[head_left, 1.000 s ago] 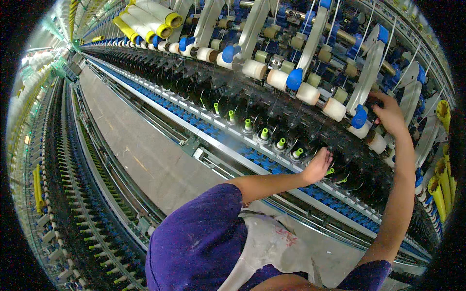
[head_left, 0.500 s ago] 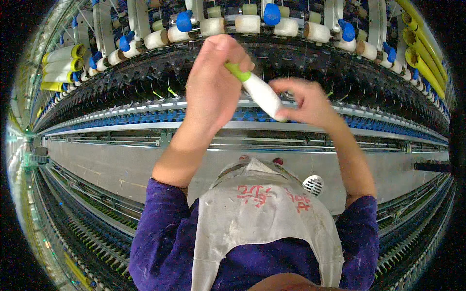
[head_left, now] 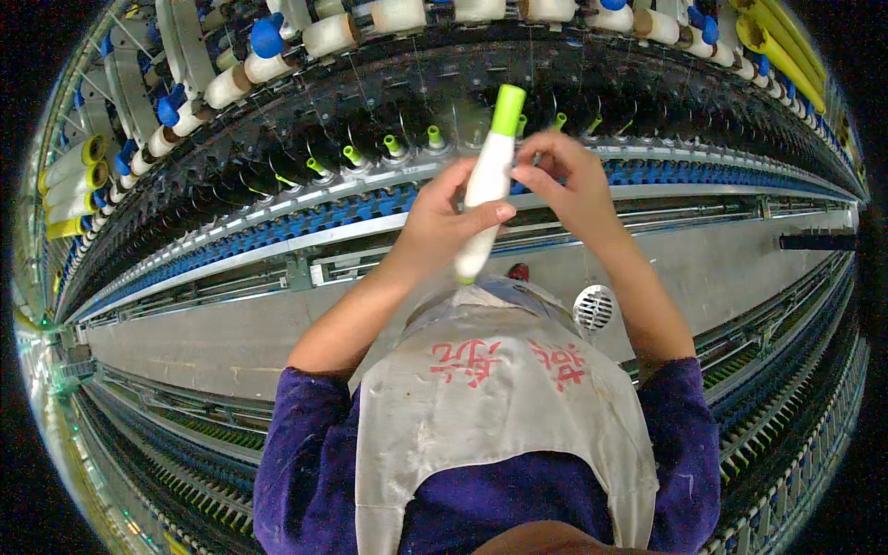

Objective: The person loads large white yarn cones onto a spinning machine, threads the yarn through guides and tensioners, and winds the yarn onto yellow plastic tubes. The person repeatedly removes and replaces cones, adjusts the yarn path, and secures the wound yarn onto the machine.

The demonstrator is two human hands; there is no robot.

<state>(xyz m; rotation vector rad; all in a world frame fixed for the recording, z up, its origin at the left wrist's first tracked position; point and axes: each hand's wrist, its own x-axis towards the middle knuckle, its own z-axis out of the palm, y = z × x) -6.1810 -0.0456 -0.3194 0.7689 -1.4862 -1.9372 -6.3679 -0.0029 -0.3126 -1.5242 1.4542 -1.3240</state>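
Note:
A bobbin of white yarn (head_left: 488, 176) with a bright green top end stands tilted in front of me. My left hand (head_left: 453, 217) is wrapped round its lower middle, thumb across the front. Close against its right side is my right hand (head_left: 566, 180), thumb and fingertips drawn together at the yarn's edge. Whatever those fingertips pinch, perhaps a thread, is too fine to make out. Behind the bobbin runs the spinning frame's row of spindles, with green tube tips (head_left: 392, 145) showing on both sides of my hands.
White rollers and blue knobs (head_left: 267, 37) line the machine's upper part. A blue-and-silver rail (head_left: 370, 205) crosses below the spindles. Yellow-ended tubes (head_left: 92, 176) are stacked at far left, others at upper right. A round white grate (head_left: 594, 307) lies on the grey floor.
The bobbin has swung from a slant to nearly upright, green end up. My left hand has moved down from its top end to its middle; my right hand has left its lower end.

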